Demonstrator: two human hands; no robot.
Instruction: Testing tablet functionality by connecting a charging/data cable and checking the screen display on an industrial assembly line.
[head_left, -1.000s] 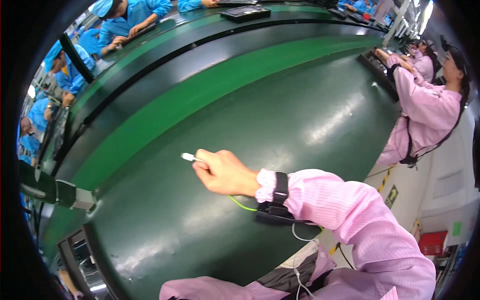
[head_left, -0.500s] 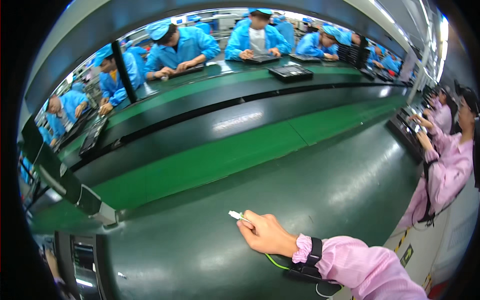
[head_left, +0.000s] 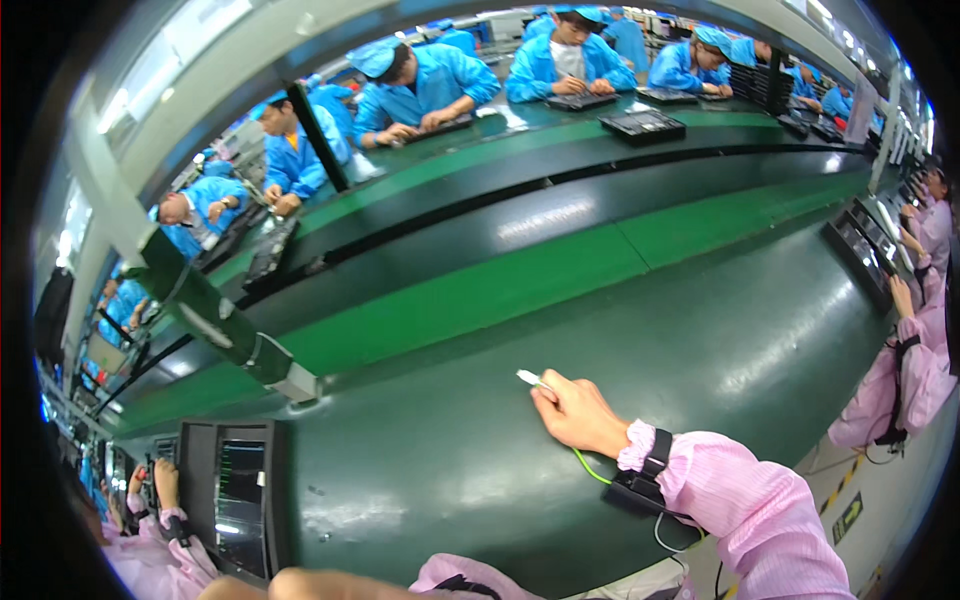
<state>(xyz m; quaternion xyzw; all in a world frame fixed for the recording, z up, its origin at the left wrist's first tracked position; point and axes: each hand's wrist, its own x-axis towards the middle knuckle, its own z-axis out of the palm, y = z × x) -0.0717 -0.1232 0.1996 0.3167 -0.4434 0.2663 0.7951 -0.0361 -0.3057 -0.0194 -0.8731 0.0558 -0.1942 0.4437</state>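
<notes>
My right hand (head_left: 583, 413) is over the dark green worktop, its fingers closed in a pinch. A small white cable plug (head_left: 528, 378) sticks out past the fingertips. From under the hand a bright green cable (head_left: 591, 467) runs to a black box (head_left: 640, 490) strapped at my right wrist. At the lower edge my left hand (head_left: 330, 584) shows only in part, close to the camera; its fingers cannot be made out. Beside it lies a pink sleeve (head_left: 470, 572) with a black strap.
A dark tray (head_left: 277, 500) with a black panel stands at the left, next to a co-worker's hands (head_left: 165, 485). A slanting post (head_left: 225, 330) meets the worktop (head_left: 430, 450). Co-workers in pink are at right, near another tray (head_left: 860, 250); others in blue work across the belt (head_left: 600, 265).
The view has shifted, so the scene sits further right and the left tray shows more fully. My left hand has come in at the lower edge. The right hand keeps its pinch on the plug.
</notes>
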